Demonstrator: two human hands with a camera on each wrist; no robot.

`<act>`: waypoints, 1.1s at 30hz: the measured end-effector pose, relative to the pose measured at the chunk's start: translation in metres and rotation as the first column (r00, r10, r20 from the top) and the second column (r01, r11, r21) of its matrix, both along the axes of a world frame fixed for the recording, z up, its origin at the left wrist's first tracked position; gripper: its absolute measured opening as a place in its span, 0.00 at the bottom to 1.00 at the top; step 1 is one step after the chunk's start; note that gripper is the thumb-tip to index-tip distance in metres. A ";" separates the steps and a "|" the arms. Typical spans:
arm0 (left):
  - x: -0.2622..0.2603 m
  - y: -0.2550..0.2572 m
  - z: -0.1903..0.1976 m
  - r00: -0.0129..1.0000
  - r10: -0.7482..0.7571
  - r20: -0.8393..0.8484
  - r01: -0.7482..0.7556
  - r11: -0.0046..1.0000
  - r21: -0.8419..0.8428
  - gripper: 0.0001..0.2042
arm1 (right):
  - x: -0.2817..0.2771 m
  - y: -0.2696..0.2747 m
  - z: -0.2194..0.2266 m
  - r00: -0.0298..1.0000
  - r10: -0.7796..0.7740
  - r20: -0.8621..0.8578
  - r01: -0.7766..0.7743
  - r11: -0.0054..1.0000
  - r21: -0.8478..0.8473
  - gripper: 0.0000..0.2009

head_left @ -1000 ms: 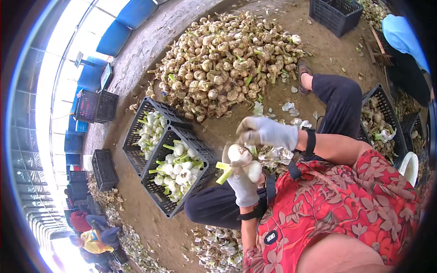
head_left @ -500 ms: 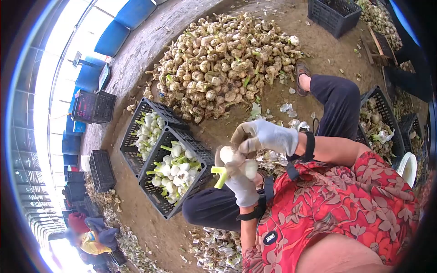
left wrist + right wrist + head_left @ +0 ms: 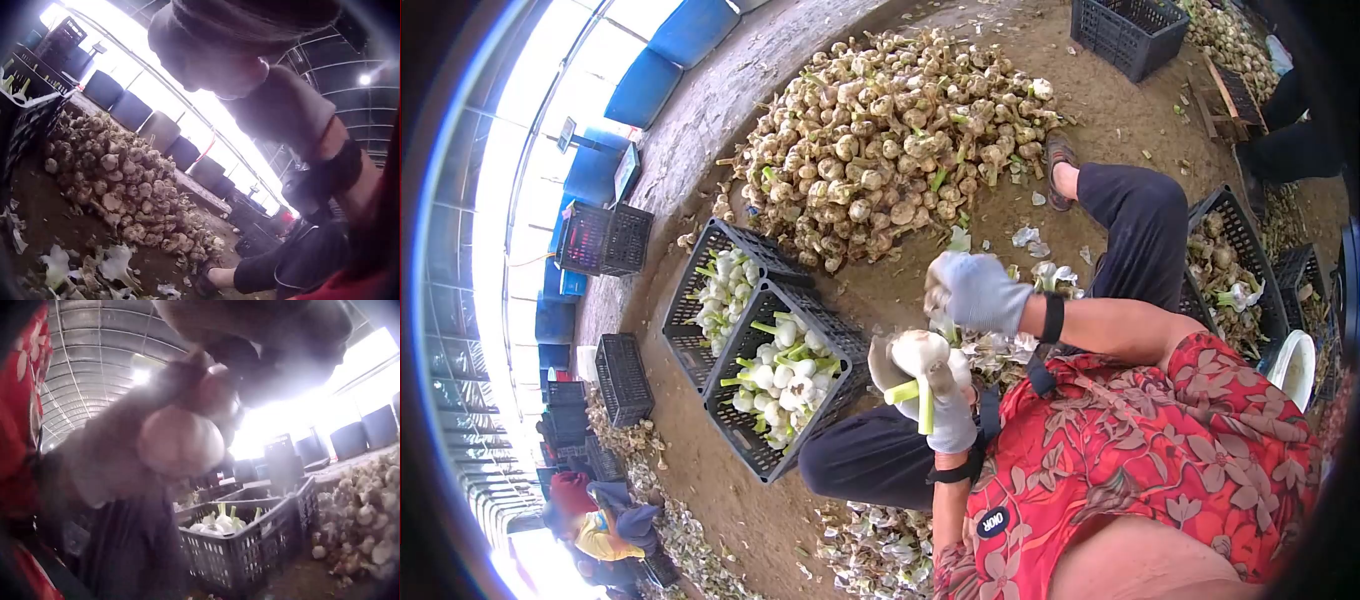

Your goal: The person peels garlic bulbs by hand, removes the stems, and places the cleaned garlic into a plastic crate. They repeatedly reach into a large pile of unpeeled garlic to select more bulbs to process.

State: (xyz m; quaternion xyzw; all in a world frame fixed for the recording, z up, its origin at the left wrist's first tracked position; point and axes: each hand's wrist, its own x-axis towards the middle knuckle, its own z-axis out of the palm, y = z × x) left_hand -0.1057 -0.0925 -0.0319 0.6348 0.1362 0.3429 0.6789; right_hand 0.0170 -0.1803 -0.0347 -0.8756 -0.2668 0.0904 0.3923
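My left hand (image 3: 950, 422), in a pale glove with brown-stained fingers, holds whitish garlic bulbs (image 3: 921, 352) with cut green stems (image 3: 903, 392) pointing out. In the right wrist view one garlic bulb (image 3: 181, 441) bulges large and smooth from that hand. My right hand (image 3: 983, 292), gloved too, hovers just above the bulbs in the head view, apart from them. Its fingers curl inward, and I cannot tell whether anything is pinched in them. Nearby, black crates (image 3: 765, 290) hold cleaned garlic (image 3: 785, 385) with trimmed stems.
A large heap of dirty garlic (image 3: 890, 150) lies ahead on the earth floor. Peeled skins (image 3: 880, 540) litter the ground around my legs. To the right stand a crate of garlic and skins (image 3: 1222, 260) and a white bucket (image 3: 1293, 368). Another person (image 3: 605, 510) sits far left.
My right hand has drawn back from the bulbs, up and away, with its fingers turned inward. My left hand has tilted the bulbs, so their stems now point downward in the head view.
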 end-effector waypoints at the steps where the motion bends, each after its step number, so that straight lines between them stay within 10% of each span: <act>1: -0.001 0.001 0.003 1.000 -0.010 -0.007 0.010 1.000 -0.024 0.40 | 0.003 -0.002 -0.002 0.999 0.004 0.040 -0.006 0.998 0.058 0.10; 13: 0.003 0.011 -0.007 0.997 0.017 -0.079 -0.012 0.998 0.066 0.35 | -0.022 -0.012 0.039 0.948 0.140 0.285 -0.209 0.951 0.227 0.08; 15: -0.002 0.011 0.005 0.992 -0.057 -0.116 0.030 0.975 -0.222 0.31 | -0.014 -0.009 0.029 0.979 0.121 0.164 -0.172 0.922 0.347 0.07; 19: 0.001 0.025 0.018 0.971 -0.212 0.111 0.222 0.622 -0.751 0.23 | 0.023 -0.016 -0.009 0.925 0.081 -0.371 0.062 0.931 0.359 0.08; 21: -0.002 0.048 -0.008 0.943 -0.229 0.242 0.315 0.373 -0.873 0.22 | 0.018 -0.022 0.002 0.965 0.237 -0.111 -0.219 0.963 0.156 0.09; 23: 0.003 0.053 -0.014 0.826 -0.256 0.503 0.537 0.084 -0.839 0.24 | 0.006 -0.016 0.020 0.959 0.279 -0.053 -0.247 0.912 0.328 0.10; 24: 0.003 0.050 -0.010 0.867 -0.267 0.421 0.463 0.120 -0.878 0.22 | 0.001 -0.009 0.027 0.957 0.290 -0.025 -0.261 0.894 0.363 0.11; 26: 0.005 0.032 0.005 0.946 -0.321 0.055 0.254 0.621 -0.742 0.22 | -0.005 0.005 0.039 0.954 0.298 0.033 -0.284 0.862 0.420 0.13; 28: 0.006 0.035 -0.007 0.968 -0.239 -0.074 0.184 0.881 -0.436 0.17 | -0.005 0.012 0.036 0.912 0.392 0.122 -0.410 0.884 0.224 0.11; 30: 0.008 0.044 -0.024 0.982 -0.065 -0.179 0.079 0.994 0.075 0.15 | 0.003 0.015 0.043 0.858 0.486 0.167 -0.506 0.857 0.103 0.08; 33: 0.000 0.071 -0.047 0.999 -0.019 0.049 0.019 1.000 -0.007 0.15 | 0.034 0.007 0.056 0.761 0.642 -0.092 -0.570 0.730 0.376 0.06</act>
